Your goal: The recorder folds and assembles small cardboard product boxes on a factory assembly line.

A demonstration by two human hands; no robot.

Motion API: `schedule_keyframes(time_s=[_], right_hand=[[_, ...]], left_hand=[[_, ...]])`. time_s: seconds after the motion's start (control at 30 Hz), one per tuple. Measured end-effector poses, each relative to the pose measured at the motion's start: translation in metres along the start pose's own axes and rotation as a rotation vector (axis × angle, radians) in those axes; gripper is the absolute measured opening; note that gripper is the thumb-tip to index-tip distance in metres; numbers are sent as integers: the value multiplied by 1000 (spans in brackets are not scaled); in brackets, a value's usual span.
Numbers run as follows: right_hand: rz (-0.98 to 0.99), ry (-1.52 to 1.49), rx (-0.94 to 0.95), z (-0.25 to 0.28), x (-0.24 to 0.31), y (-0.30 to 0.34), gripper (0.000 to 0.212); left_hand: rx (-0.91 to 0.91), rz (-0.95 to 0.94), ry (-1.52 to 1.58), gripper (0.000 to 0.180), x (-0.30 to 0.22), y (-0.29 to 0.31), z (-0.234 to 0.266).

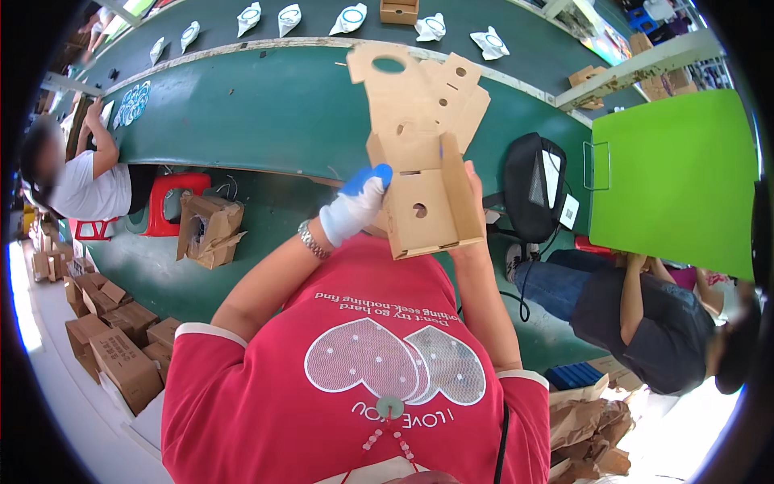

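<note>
I hold a partly folded brown cardboard box (419, 211) in front of my chest, just off the near edge of the green table. Its open side faces up, and a small round hole shows in its base. My left hand (359, 202), in a white glove with blue fingertips, grips the box's left wall. Along the outer right wall lies my bare right hand (476, 198), its fingers partly hidden by the cardboard. Just beyond are flat die-cut cardboard flaps (403, 97) with round holes and slots; whether all of them join the box, I cannot tell.
White packets (348, 19) with blue rings line the conveyor (314, 32) behind the green table (242, 113). A black mesh bag (528, 185) is to the right, near a green board (677, 177) and a co-worker (637, 315). Another person sits left, near a red stool (173, 198).
</note>
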State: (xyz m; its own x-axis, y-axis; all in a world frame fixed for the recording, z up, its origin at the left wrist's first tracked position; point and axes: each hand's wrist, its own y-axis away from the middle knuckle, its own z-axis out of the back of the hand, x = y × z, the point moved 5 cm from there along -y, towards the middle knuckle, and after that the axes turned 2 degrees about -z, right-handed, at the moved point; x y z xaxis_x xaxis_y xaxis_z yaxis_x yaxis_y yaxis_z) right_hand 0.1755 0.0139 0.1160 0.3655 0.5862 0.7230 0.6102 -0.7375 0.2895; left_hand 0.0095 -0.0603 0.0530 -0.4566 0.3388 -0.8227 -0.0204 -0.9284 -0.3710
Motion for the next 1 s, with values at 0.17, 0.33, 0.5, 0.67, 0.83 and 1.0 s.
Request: schedule_keyframes(time_s=[0.17, 0.33, 0.5, 0.67, 0.83, 1.0], right_hand=[[-99, -124, -52, 4, -39, 10, 55], [-114, 31, -73, 11, -32, 12, 69], [-1, 245, -162, -1, -40, 17, 76], [-81, 119, -206, -5, -47, 22, 70], [-23, 275, -136, 2, -41, 6, 61], [-215, 490, -310, 15, -26, -16, 57]], left_hand=[[-248, 736, 570, 44, -26, 25, 6], [-403, 837, 807, 78, -31, 28, 19], [-189, 468, 612, 84, -71, 0, 20], [-181, 607, 737, 82, -48, 6, 26], [-134, 486, 911, 84, -59, 0, 29], [46, 439, 448, 85, -74, -13, 23]])
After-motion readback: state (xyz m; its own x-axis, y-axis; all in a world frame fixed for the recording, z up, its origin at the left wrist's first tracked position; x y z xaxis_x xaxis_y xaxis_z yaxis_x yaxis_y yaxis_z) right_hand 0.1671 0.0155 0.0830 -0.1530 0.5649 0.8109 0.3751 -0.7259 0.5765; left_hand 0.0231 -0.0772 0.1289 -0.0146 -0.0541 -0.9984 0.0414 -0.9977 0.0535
